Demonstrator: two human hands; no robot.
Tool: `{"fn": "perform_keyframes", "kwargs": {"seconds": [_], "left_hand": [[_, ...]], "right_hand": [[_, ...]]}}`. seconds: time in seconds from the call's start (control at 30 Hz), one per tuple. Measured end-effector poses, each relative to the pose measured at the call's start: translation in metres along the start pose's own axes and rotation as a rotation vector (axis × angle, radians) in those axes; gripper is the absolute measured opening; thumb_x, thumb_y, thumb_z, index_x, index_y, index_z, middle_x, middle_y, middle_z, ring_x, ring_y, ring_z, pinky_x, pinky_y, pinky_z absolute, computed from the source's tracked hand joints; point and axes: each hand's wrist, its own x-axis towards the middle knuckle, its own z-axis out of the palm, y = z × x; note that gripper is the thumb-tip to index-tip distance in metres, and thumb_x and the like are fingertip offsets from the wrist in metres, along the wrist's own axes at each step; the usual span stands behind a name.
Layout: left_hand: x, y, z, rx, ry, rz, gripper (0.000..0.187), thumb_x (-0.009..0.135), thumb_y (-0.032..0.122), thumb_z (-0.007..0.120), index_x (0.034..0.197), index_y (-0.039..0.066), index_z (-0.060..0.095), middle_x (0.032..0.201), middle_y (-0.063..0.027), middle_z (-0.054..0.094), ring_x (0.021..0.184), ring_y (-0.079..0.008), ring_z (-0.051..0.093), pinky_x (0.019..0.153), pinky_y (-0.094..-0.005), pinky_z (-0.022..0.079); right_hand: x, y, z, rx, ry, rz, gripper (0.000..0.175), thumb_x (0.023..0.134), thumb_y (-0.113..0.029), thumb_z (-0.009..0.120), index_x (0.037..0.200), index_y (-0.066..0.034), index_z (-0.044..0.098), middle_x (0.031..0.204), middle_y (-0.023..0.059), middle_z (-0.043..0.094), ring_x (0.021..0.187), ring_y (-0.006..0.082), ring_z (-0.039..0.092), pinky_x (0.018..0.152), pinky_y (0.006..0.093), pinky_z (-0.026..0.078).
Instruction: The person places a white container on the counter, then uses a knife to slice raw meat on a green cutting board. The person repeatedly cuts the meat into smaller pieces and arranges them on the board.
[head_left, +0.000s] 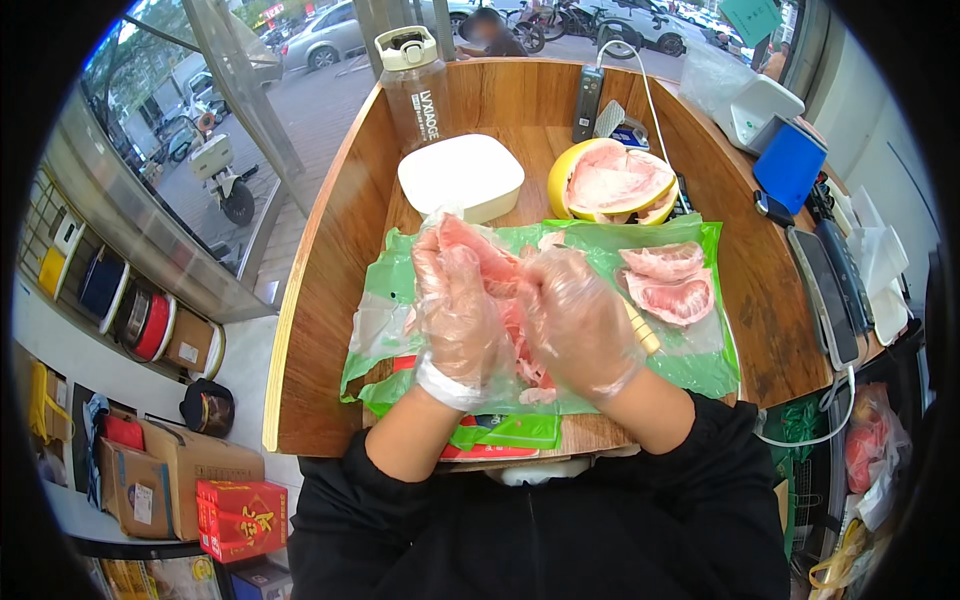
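Both my hands wear thin clear plastic gloves above a green plastic bag (675, 375) spread flat on the wooden desk. My left hand (457, 307) is closed around a pink pomelo segment (480, 251). Fingers of my right hand (577, 322) pinch the segment's right end, their tips partly hidden by the hand. Below, between the hands, lie torn pink pieces of pomelo membrane (534, 371). Right of my right hand rest two pomelo segments (667, 289), and a ridged light-coloured handle (641, 328) sticks out from beneath that hand.
Behind the bag stand a white lidded box (461, 176), a hollowed yellow pomelo rind (611, 184), a clear water bottle (414, 90) and a black upright device (588, 101) with a white cable. Raised wooden walls edge the desk. Phones (821, 292) lie on the right ledge.
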Motion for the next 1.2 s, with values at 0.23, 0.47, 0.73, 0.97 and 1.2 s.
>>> {"fn": "perform_keyframes", "kwargs": {"seconds": [0.23,0.47,0.73,0.97,1.2], "left_hand": [[0.015,-0.004,-0.016,-0.272,0.107,-0.147,0.031,0.101,0.029,0.044,0.125,0.010,0.040,0.114,-0.0043,0.050,0.101,-0.0171,0.054,0.090,-0.0344,0.047],[0.019,0.010,-0.017,-0.488,0.079,-0.190,0.025,0.099,0.026,0.048,0.117,0.010,0.050,0.107,-0.0015,0.055,0.102,-0.0174,0.054,0.093,-0.0359,0.046],[0.015,0.003,-0.016,-0.538,-0.160,-0.383,0.025,0.098,0.023,0.050,0.117,0.007,0.053,0.106,-0.0078,0.060,0.098,-0.0218,0.060,0.089,-0.0378,0.050],[0.012,0.001,-0.012,0.014,-0.171,-0.302,0.045,0.095,0.027,0.056,0.131,0.003,0.046,0.115,-0.0087,0.059,0.100,-0.0200,0.061,0.090,-0.0331,0.049],[0.005,-0.001,-0.010,0.385,-0.180,-0.125,0.026,0.090,0.007,0.062,0.115,-0.003,0.062,0.109,-0.0058,0.064,0.097,-0.0114,0.058,0.088,-0.0263,0.046]], "right_hand": [[-0.014,-0.015,0.005,-0.059,-0.231,-0.135,0.023,0.073,-0.007,0.064,0.096,-0.0038,0.060,0.085,0.0097,0.059,0.075,0.0304,0.060,0.063,0.0393,0.050],[-0.012,-0.001,-0.003,0.119,-0.551,-0.003,0.013,0.080,-0.008,0.061,0.093,-0.0054,0.061,0.083,0.0124,0.062,0.076,0.0286,0.062,0.064,0.0385,0.051],[0.007,0.007,-0.026,0.999,-0.345,0.725,0.034,0.095,-0.028,0.055,0.118,-0.0025,0.054,0.106,0.0066,0.059,0.081,0.0141,0.063,0.072,0.0289,0.051],[0.005,0.020,-0.009,1.383,-0.390,0.721,0.070,0.088,-0.029,0.068,0.141,-0.0031,0.030,0.130,0.0111,0.048,0.118,0.0185,0.049,0.095,0.0326,0.044],[-0.004,0.020,0.010,1.027,-0.127,0.597,0.064,0.084,-0.022,0.068,0.134,0.0018,0.036,0.124,0.0131,0.053,0.112,0.0181,0.053,0.095,0.0327,0.044]]}}
